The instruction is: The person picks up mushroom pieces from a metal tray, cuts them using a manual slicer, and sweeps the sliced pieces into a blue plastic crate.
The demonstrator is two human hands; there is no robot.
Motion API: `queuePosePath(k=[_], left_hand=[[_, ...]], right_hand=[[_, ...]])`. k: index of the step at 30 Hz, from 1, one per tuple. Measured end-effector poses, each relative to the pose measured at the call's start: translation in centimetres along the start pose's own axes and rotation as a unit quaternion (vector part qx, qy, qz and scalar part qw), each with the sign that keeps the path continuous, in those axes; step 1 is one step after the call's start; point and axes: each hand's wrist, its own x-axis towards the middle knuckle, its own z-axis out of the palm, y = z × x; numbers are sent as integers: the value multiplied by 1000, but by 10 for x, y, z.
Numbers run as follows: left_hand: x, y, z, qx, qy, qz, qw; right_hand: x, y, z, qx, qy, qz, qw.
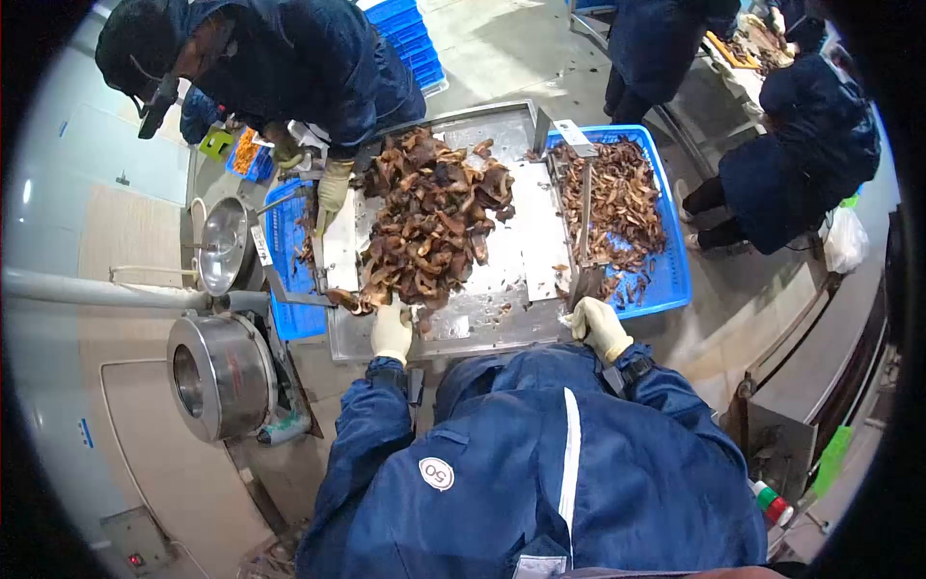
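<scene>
A heap of brown mushroom pieces [424, 217] covers the middle of a metal work table [473, 333]. At the heap's near edge, my left hand [392, 333], in a pale glove, is closed on a mushroom piece; its fingertips are partly hidden. My gloved right hand [600, 330] is closed by the table's right front corner, beside an upright metal bracket [583, 284]. What its fingers hold is too small to make out. Beyond the bracket, a blue crate [680, 275] contains cut mushroom strips [617, 207].
Across the table, a co-worker's gloved hand [334, 188] is near another blue crate [283, 232] at the left. A steel drum [222, 376] and a metal bowl [225, 246] stand left. Other people [805, 145] work at the upper right; stacked blue crates [410, 43] stand behind.
</scene>
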Motion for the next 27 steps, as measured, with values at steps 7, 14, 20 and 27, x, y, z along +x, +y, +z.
queuePosePath(k=[7,14,20,27], left_hand=[[1,-30,-15,-466,12,-96,879],[25,65,-35,-594,-99,36,798],[84,175,30,-388,-51,182,902],[108,262,96,-74,-110,355,925]], right_hand=[[-2,-7,0,-16,-5,-22,1000],[-2,-5,-2,-30,-8,-51,998],[-9,-18,1,-68,13,-18,997],[-13,-25,7,-69,40,-13,997]])
